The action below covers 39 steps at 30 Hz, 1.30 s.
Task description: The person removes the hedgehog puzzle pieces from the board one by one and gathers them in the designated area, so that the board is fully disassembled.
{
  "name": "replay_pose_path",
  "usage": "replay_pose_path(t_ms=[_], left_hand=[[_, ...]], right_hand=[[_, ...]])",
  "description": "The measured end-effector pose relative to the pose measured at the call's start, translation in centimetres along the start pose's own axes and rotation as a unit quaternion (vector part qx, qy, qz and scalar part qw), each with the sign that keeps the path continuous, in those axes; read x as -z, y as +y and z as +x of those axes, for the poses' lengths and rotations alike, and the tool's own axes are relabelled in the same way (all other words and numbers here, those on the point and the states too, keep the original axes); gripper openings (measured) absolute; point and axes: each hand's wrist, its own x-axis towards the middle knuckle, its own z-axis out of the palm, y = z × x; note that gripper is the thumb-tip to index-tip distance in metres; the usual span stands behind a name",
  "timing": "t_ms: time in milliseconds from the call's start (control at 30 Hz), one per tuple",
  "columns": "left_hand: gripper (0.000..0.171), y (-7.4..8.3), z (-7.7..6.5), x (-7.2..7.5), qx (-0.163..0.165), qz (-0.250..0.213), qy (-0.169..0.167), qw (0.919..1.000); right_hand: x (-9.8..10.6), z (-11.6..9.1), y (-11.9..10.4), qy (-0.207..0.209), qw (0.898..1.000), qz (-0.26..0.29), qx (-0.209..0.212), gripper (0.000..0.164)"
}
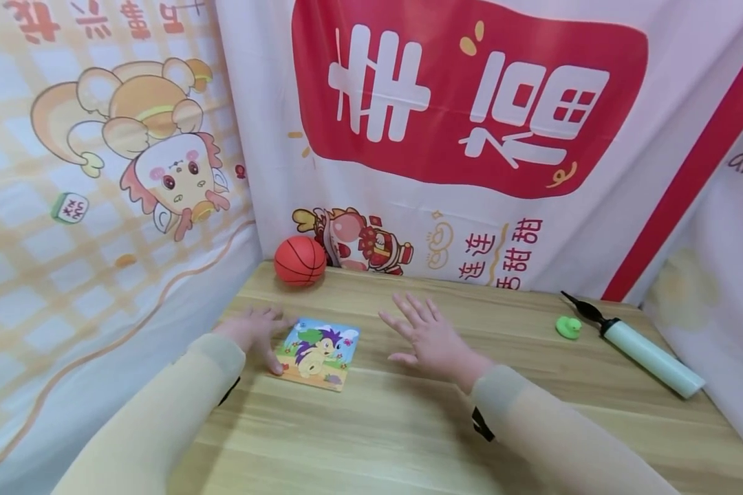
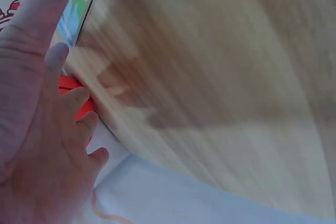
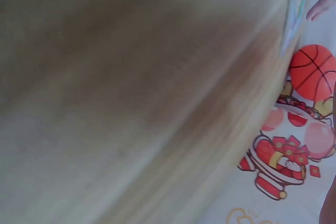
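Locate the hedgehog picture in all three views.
Head: the hedgehog picture lies left of centre, below middle, right of the left hand.
Left wrist: the picture, top left, partly hidden by that hand.
Right wrist: the picture, top right, steeply slanted.
Shared landmark: the red ball, above it in head view, below it in both wrist views.

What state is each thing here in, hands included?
Picture board: lying flat, picture side up.
Left hand: thumb and finger apart, at the board's left edge; contact unclear.
Right hand: fingers spread, holding nothing.
Red ball: resting on the table.
Pump: lying on its side.
Green duck: apparently upright.
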Motion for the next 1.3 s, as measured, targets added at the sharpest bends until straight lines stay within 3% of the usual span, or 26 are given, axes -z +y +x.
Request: replay_pose_path(t_ms=[233, 533, 700, 833, 933, 1100, 1300], left_hand=[[0.118, 1.9, 1.3, -1.5, 0.000, -0.002, -0.005, 1.0000], [0.118, 9.0, 3.9, -1.1, -0.002, -0.025, -0.010, 0.9996], [0.118, 12.6, 6.1, -1.2, -0.019, -0.021, -0.004, 0.9996], [0.119, 15.2, 7.1, -1.0, -0.019, -0.014, 0.001, 0.9997], [0.119, 17.2, 7.4, -0.7, -0.014, -0.002, 0.001, 0.9999], [0.121, 20.1, 8.0, -0.4, -0.024, 0.019, -0.003, 0.9995], [0.124, 22.3, 7.9, -0.5, -0.020, -0.002, -0.005, 0.9998]], right_hand=[[-1.7, -1.1, 0.2, -0.001, 1.000, 0.018, 0.000, 0.081], [-2.4, -1.9, 1.1, -0.048, 0.998, 0.031, -0.023, 0.081], [-2.1, -2.1, 1.6, -0.094, 0.991, 0.080, -0.059, 0.078], [-2.0, -2.0, 2.2, -0.114, 0.976, 0.154, -0.102, 0.079], [-2.0, -1.8, 3.0, -0.104, 0.962, 0.207, -0.143, 0.079], [-2.9, -1.2, 4.3, -0.063, 0.947, 0.234, -0.212, 0.056], [-4.0, -0.4, 5.0, -0.067, 0.904, 0.316, -0.280, 0.042]])
